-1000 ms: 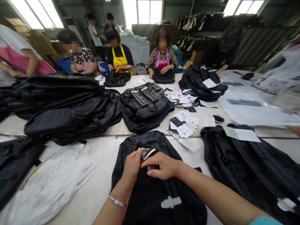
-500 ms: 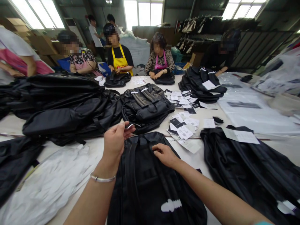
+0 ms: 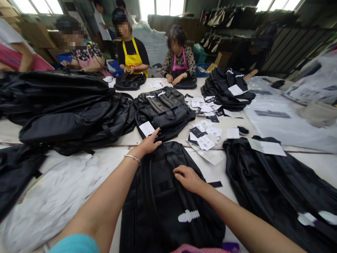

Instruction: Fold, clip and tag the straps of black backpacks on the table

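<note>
A black backpack [image 3: 155,196] lies in front of me, straps up, with white wrapping [image 3: 189,216] on one strap. Above its top end, my left hand [image 3: 150,142] reaches out with its fingers extended and apart, holding nothing. Just beyond those fingers, a white tag [image 3: 146,129] lies at the near edge of a second black backpack [image 3: 168,105]. My right hand [image 3: 189,178] rests on the nearer backpack beside a shoulder strap [image 3: 181,191]. Its fingers are curled in, and whatever may be between them is hidden.
Loose black and white tags [image 3: 205,137] lie in heaps right of centre. Black bags are piled at left [image 3: 65,105] and right [image 3: 279,186]. White sheet material [image 3: 52,200] lies at left, clear plastic bags [image 3: 279,119] at right. Several people stand across the table.
My left hand lifted a small tag off the near backpack and moved it forward; the tag now lies on the second backpack and the hand is open. My right hand slid slightly up the near backpack.
</note>
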`<action>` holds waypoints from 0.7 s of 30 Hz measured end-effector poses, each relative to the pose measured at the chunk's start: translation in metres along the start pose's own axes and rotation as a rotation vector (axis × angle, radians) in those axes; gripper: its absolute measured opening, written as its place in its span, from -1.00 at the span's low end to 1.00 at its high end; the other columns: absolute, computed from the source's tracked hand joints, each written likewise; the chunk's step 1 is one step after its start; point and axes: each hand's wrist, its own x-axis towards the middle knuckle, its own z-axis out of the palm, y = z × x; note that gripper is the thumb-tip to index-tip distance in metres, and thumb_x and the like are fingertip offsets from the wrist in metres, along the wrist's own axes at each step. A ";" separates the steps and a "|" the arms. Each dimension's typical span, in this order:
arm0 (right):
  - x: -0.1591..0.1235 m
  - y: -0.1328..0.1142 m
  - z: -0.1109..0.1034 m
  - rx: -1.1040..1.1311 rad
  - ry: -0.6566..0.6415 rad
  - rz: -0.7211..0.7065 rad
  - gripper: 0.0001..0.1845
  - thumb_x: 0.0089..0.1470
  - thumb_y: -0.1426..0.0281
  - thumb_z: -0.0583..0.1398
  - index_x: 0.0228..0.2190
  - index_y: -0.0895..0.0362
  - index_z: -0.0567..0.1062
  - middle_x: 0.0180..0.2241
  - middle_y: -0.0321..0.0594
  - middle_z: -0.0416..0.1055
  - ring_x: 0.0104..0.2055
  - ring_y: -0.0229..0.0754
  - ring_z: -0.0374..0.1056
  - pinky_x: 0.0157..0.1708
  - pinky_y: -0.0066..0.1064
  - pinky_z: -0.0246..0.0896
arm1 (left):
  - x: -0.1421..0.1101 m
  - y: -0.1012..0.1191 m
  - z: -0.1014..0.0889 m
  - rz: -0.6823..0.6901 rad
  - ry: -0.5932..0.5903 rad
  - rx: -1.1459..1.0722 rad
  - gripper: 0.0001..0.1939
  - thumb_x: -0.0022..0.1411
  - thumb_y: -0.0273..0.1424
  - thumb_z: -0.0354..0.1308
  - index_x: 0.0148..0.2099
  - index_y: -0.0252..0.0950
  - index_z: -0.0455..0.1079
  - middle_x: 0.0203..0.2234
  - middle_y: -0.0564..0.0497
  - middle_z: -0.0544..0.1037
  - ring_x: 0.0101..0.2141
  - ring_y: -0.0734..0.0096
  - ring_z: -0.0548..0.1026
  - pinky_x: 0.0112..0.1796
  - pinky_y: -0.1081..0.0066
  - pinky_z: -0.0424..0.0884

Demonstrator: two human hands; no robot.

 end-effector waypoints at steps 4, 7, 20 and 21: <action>-0.009 0.007 -0.004 0.008 0.014 0.026 -0.78 0.09 0.43 0.14 -0.25 0.12 0.57 -0.27 -0.19 0.50 -0.23 -0.17 0.41 -0.17 -0.35 0.28 | -0.058 0.012 0.002 -0.011 0.213 -0.197 -0.15 0.21 -0.31 0.15 0.41 -0.18 -0.22 0.19 -0.24 0.32 0.10 0.16 0.40 0.10 0.13 0.31; -0.018 0.006 -0.004 0.014 0.021 0.034 -0.78 0.09 0.43 0.14 -0.26 0.13 0.57 -0.28 -0.19 0.51 -0.23 -0.17 0.41 -0.16 -0.35 0.28 | -0.117 0.020 0.012 -0.152 0.413 -0.308 -0.31 0.22 -0.28 0.14 0.33 -0.25 0.04 0.06 -0.21 0.45 0.04 0.21 0.45 0.11 0.14 0.31; -0.055 -0.031 0.022 0.159 -0.018 0.007 -0.75 0.10 0.34 0.13 -0.28 0.15 0.58 -0.40 -0.24 0.54 -0.35 -0.19 0.44 -0.28 -0.36 0.30 | -0.264 0.086 0.074 -0.482 -0.306 -1.145 -0.63 0.09 -0.20 0.30 -0.12 -0.35 0.52 -0.20 -0.27 0.59 -0.22 0.07 0.58 -0.22 0.22 0.52; -0.057 -0.034 0.023 0.191 -0.011 0.008 -0.75 0.10 0.32 0.14 -0.29 0.16 0.58 -0.42 -0.24 0.54 -0.36 -0.20 0.43 -0.30 -0.37 0.30 | -0.258 0.090 0.068 -0.435 -0.296 -1.125 -0.64 0.08 -0.23 0.32 -0.12 -0.36 0.53 -0.21 -0.27 0.60 -0.24 0.08 0.59 -0.23 0.23 0.52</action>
